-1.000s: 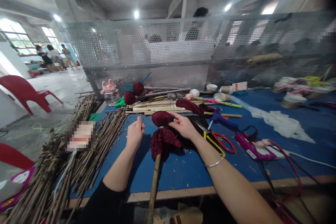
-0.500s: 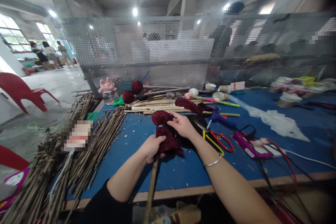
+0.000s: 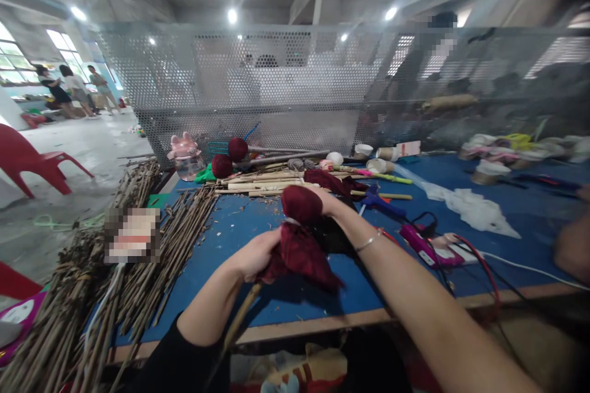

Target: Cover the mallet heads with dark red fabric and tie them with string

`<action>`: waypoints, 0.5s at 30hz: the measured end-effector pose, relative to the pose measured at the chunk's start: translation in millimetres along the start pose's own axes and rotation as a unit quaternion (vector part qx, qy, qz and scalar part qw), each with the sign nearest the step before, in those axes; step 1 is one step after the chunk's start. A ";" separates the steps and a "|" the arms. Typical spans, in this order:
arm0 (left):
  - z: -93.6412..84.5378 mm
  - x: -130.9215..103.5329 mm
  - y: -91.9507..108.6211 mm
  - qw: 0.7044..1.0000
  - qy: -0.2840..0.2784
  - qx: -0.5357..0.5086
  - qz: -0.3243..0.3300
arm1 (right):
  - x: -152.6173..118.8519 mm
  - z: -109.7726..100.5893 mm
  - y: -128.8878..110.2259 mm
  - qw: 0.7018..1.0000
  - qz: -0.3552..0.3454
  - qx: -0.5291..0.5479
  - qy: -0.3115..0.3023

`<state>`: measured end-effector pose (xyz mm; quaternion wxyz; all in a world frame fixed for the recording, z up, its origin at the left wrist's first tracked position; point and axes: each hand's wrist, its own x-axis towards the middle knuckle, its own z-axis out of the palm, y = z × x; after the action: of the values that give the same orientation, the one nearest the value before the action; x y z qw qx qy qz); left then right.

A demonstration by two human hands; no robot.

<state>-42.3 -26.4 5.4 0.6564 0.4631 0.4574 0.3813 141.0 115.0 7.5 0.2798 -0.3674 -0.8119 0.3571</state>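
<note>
Nearest to me, a wooden stick (image 3: 242, 316) leans down to the left, past the near edge of the blue tabletop (image 3: 203, 270). My left hand (image 3: 260, 253) is now wrapped around the dark red cloth (image 3: 306, 258), just where the stick comes out below. A second ago that hand was up in the air, touching nothing. Now the stick tips more and the loose end of the cloth swings out to the right, a bit blurry, so one side is bunched up and the other side hangs free. Just above, past a pale tie (image 3: 291, 221), sits the round dark red ball (image 3: 302, 204), in the middle in front of me. My right hand (image 3: 326, 201) is at the ball's right side, but its fingers have slipped behind, so I can't see how tightly they hold. My two hands are near each other but apart. To the left lies a pile of thin brown sticks (image 3: 170, 258), and to the right is a purple box (image 3: 419, 244). Farther back there's a blue glue gun (image 3: 385, 204), then pale sticks (image 3: 265, 185), then two more red balls (image 3: 222, 166). Farthest is a metal screen (image 3: 221, 86) full of holes.
</note>
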 end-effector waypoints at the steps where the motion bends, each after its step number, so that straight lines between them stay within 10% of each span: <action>1: 1.6 1.0 -4.4 0.998 -0.048 0.030 -0.016 | 8.5 -9.4 -7.0 0.999 0.013 -0.033 -0.039; 4: 5.1 10.0 -19.0 0.990 -0.097 0.097 -0.036 | 31.7 -23.9 -44.4 0.974 0.001 -0.186 -0.133; 9: -4.2 27.9 -26.1 0.988 0.037 0.149 -0.017 | 31.5 -8.9 -106.9 0.925 -0.100 -0.351 -0.106; 15: -16.9 19.3 -1.6 0.993 0.107 0.043 0.008 | -9.4 -11.5 -85.9 0.970 -0.049 -0.238 0.031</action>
<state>-52.7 -4.7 -3.4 0.5802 0.4508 0.5372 0.4143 120.5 71.0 79.9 0.2270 -0.3940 -0.8814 0.1278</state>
